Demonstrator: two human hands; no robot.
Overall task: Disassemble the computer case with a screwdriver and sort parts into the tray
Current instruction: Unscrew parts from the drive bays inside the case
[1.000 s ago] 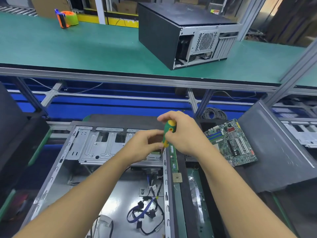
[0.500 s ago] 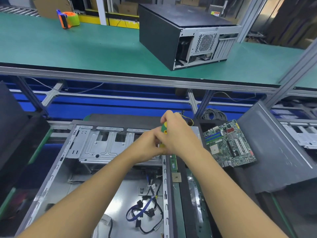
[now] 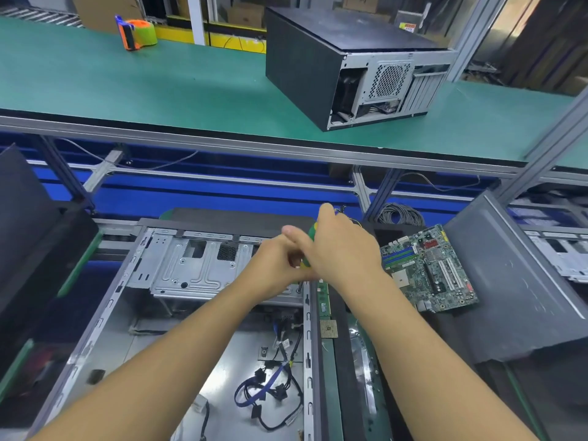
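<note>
Green and yellow plastic shows between the two hands: it is the handle of the screwdriver (image 3: 312,230), which stands almost straight up; the right hand (image 3: 345,249) is wrapped tight round the top of the handle; the left hand (image 3: 273,270) comes in from the left, thumb sticking up, and its curled fingers pinch the lower part of the handle, though that spot is a bit blurry; right under both hands lies the open computer case (image 3: 307,361), flat on its side with no cover on; the screwdriver points down at the far right corner of the shiny metal cage (image 3: 187,268) inside the case, and the cage spreads out to the left of the hands; below the hands, closer to the person, blue and black cables (image 3: 270,386) lie loose on the case floor; just below and to the right of the grip, outside the case wall, sit a thin green memory stick (image 3: 323,297) and a small square chip (image 3: 328,328); to the right of the right hand a green circuit board (image 3: 429,268) lies flat, with a big grey panel (image 3: 515,281) further right; far beyond the hands, up on the green belt (image 3: 127,87), rests a closed black computer box (image 3: 305,65), and far off to the left of it an orange and green tape holder (image 3: 136,33).
</note>
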